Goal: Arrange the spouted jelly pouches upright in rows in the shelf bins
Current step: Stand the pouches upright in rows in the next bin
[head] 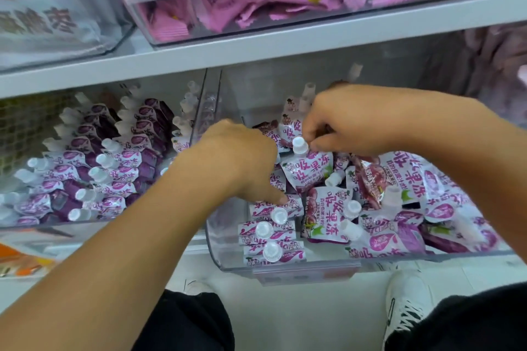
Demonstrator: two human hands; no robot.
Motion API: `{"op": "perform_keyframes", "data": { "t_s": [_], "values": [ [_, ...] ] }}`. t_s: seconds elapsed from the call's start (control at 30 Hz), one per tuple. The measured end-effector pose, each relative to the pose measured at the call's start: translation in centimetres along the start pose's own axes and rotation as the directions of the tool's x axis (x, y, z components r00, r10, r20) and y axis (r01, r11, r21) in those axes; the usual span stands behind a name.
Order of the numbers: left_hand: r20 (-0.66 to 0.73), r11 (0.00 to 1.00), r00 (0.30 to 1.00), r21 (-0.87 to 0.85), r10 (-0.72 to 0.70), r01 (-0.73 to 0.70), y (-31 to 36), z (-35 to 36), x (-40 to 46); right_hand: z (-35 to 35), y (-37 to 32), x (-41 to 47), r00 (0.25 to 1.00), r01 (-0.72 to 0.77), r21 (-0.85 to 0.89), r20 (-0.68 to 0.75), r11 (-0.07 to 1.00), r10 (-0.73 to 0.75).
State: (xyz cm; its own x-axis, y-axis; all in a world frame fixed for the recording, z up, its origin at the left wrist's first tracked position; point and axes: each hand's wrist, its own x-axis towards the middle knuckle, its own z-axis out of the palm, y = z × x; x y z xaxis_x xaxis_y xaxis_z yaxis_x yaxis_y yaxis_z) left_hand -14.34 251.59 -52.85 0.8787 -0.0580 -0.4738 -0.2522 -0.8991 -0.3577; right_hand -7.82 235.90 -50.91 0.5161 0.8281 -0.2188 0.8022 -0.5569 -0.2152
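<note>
A clear plastic bin [285,266] on the lower shelf holds purple-and-white spouted jelly pouches. Three pouches [272,232] stand upright in a short row at its front left, white caps up. A loose jumble of pouches [399,202] fills the bin's right side. My left hand [242,157] reaches into the bin with fingers pointing down, touching the top of the upright row. My right hand [348,120] pinches one pouch [309,169] by its white cap and holds it above the pile.
The neighbouring bin [85,168] on the left is filled with neat rows of upright pouches. The shelf above carries bins of pink wrapped snacks [256,3]. My white shoe [405,302] and dark trousers show on the floor below.
</note>
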Motion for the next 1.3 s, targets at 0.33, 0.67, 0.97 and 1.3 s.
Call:
{"op": "perform_keyframes", "data": {
  "t_s": [0.33,0.67,0.97,1.3],
  "values": [
    [0.137,0.983,0.991,-0.183,0.009,0.016,0.8,-0.5,0.1,1.8,-1.5,-0.6,0.988,0.004,-0.053,0.153,0.999,0.005],
    [-0.062,0.942,0.997,-0.329,0.052,-0.070,-0.9,0.2,-1.0,1.3,0.7,0.0,0.939,-0.129,-0.123,-0.335,0.984,0.081],
    [-0.103,0.967,0.993,-0.241,0.058,-0.082,-1.0,0.7,-2.5,3.8,-2.3,3.5,0.980,0.013,0.090,-0.198,0.996,0.005],
    [-0.376,0.963,0.911,-0.260,-0.166,0.068,-0.7,0.6,-3.8,2.0,-1.7,1.8,0.990,-0.027,0.269,-0.125,0.963,0.062]
  ]
}}
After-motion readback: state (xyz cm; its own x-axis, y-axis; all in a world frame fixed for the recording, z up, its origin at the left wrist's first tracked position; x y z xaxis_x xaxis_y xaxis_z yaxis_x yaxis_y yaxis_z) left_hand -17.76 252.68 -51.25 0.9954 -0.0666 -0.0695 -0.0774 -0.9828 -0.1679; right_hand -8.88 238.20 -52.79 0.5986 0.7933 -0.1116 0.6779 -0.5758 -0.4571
